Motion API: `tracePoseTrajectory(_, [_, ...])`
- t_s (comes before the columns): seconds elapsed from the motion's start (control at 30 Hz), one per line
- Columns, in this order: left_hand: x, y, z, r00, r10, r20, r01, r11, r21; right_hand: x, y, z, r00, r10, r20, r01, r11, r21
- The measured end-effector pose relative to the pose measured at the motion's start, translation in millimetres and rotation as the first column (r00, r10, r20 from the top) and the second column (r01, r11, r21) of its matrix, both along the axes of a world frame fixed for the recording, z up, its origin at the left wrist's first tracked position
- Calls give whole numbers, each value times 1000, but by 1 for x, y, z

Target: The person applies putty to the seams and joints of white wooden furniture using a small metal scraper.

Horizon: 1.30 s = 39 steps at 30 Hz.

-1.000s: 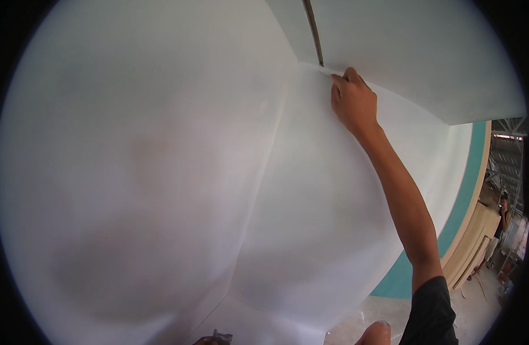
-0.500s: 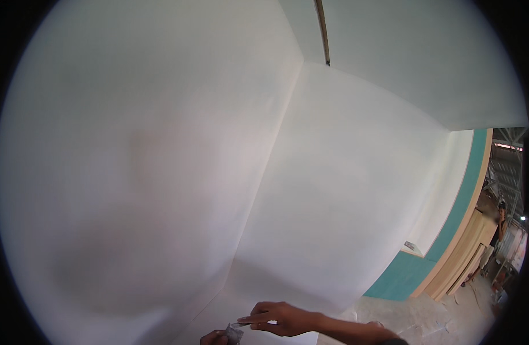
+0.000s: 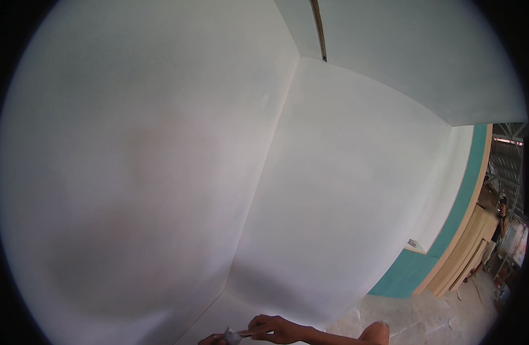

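Observation:
At the bottom edge, my left hand is closed round a small grey crumpled lump that looks like a bag or wad; its lower part is cut off by the frame. My right hand sits just to the right of it, thumb and fingers pinched together and pointing at the lump. Something thin seems to stretch from these fingers to the lump, but it is too small to name. Behind both hands are a pale floor panel and the white wall.
A second white wall meets it in a corner at the left. Overhead, a pale ceiling panel has a dark slot. To the right are a teal panel, stacked wooden boards and a concrete floor. A bare knee shows bottom right.
Both hands and the grey lump sit slightly lower in the picture. My right hand has come closer to the lump. The view has shifted a little.

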<state>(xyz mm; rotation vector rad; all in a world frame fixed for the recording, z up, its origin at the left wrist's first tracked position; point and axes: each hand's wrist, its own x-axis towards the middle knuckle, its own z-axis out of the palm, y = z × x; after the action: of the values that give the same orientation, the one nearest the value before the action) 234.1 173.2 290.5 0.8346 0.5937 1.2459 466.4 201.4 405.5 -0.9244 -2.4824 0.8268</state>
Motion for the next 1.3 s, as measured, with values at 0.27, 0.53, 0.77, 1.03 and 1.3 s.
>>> tracePoseTrajectory(0.27, [-4,-8,11,991,118,67,-113,991,-70,59,5,22,869,-233,436,107,950,293])
tracePoseTrajectory(0.53, [9,0,1,995,36,-89,-36,999,2,27,15,234,770,-400,-497,619,657,431])
tracePoseTrajectory(0.77, [11,7,-15,993,9,-117,-4,999,41,-12,113,380,683,-224,-695,729,159,666])
tracePoseTrajectory(1.03, [18,1,-5,962,18,-274,0,998,65,-29,154,423,498,-267,-825,863,238,445])
tracePoseTrajectory(1.3, [21,3,-23,976,27,-218,-19,999,37,-36,162,427,480,-198,-855,862,288,417])
